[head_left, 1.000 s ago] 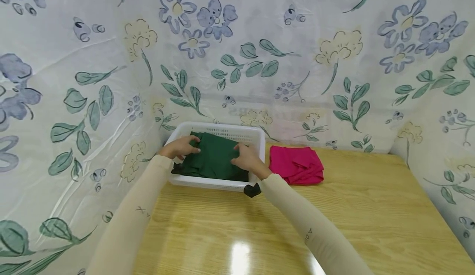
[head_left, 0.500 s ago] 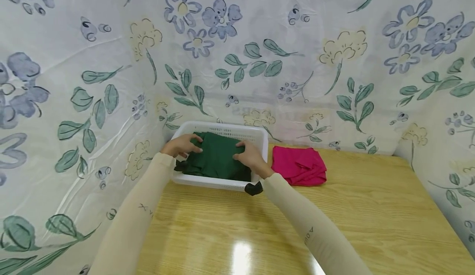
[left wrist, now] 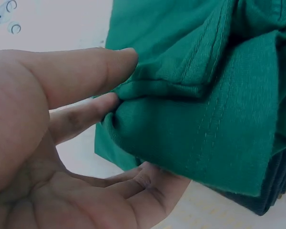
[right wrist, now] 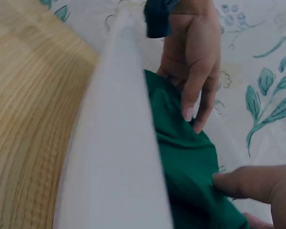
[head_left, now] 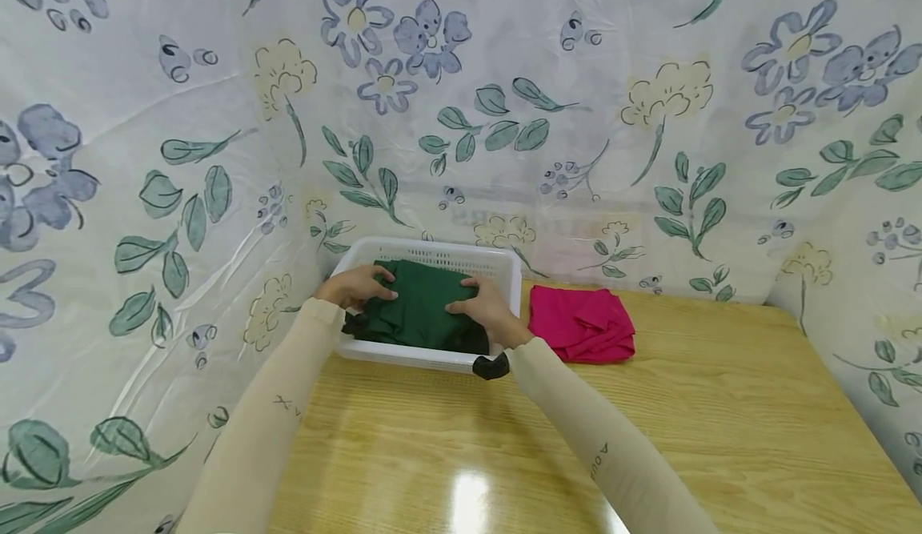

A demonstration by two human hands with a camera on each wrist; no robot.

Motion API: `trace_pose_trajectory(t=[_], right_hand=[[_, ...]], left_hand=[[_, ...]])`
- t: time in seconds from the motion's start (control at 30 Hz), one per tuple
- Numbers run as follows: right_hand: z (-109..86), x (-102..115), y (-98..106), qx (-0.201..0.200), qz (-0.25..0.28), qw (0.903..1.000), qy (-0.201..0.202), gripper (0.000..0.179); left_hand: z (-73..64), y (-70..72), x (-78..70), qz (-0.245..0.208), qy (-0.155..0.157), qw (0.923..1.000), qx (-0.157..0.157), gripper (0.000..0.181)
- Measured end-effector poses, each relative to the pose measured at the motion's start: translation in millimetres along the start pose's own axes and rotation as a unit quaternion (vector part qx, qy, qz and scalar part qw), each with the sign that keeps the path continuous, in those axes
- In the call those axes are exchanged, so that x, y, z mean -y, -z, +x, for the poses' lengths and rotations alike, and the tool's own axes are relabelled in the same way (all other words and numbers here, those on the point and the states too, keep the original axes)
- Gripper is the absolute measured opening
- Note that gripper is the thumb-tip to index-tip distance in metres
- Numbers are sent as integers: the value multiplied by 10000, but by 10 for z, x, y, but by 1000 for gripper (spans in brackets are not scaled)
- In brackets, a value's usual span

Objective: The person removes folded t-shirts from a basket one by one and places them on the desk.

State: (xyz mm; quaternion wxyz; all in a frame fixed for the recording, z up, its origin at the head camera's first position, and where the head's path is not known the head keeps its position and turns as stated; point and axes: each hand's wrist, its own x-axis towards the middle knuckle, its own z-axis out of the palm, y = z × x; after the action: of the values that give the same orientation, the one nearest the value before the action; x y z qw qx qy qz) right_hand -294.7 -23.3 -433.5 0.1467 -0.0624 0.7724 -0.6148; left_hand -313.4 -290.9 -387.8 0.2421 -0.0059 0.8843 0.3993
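A folded green garment [head_left: 425,298] with stitched seams lies in a white plastic basket [head_left: 414,355]. My left hand [head_left: 356,286] holds its left side; in the left wrist view the thumb [left wrist: 119,62] is at the upper fold and other fingers reach beneath the cloth. On the opposite side, my right hand [head_left: 486,310] grips the garment, thumb pressed on top and fingers at its far right edge. Dark cloth layers [left wrist: 271,183] show below the green one. The basket's wall covers part of the garment in the right wrist view.
Right of the basket, a folded bright pink garment [head_left: 579,322] lies on the wooden table [head_left: 691,422]. Floral-patterned sheeting [head_left: 504,166] hangs behind and at both sides, close to the basket's back and left. A black wrist device [head_left: 491,367] sits by the basket's front right corner.
The head view has shifted slightly. Both hands stay on the green garment; the right thumb has slid a little inward over it. Basket and pink garment stay put.
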Motion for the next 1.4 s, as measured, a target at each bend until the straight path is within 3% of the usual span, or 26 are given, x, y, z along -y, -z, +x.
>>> trace_pose_trajectory(t=[0.2, 0.4, 0.63, 0.77, 0.9, 1.03, 1.13, 1.4], right_hand=[[-31, 9, 28, 389, 438, 9976, -375, 61], [-36, 15, 44, 730, 18, 9966, -390, 56], [-47, 17, 44, 756, -449, 9960, -169, 53], [-45, -3, 30, 510, -680, 9964, 72, 47], [-25, 0, 26, 75, -709, 9967, 379, 41], [-7, 21, 56, -223, -752, 9951, 594, 36], [-11, 51, 95, -349, -937, 9919, 783, 34], [-56, 135, 217, -629, -1352, 9821, 1150, 34]], left_hand=[[10, -29, 24, 160, 261, 9995, 81, 54], [29, -49, 36, -27, 283, 9993, 244, 58], [37, -66, 84, -365, 73, 9993, 77, 61], [40, -68, 78, -519, -70, 9986, 73, 67], [46, -35, 16, -612, -412, 9973, 20, 74], [37, 3, -50, -499, -748, 9959, -90, 63], [14, 12, -80, -395, -795, 9957, -250, 53], [-28, 21, -147, -310, -998, 9928, -587, 51]])
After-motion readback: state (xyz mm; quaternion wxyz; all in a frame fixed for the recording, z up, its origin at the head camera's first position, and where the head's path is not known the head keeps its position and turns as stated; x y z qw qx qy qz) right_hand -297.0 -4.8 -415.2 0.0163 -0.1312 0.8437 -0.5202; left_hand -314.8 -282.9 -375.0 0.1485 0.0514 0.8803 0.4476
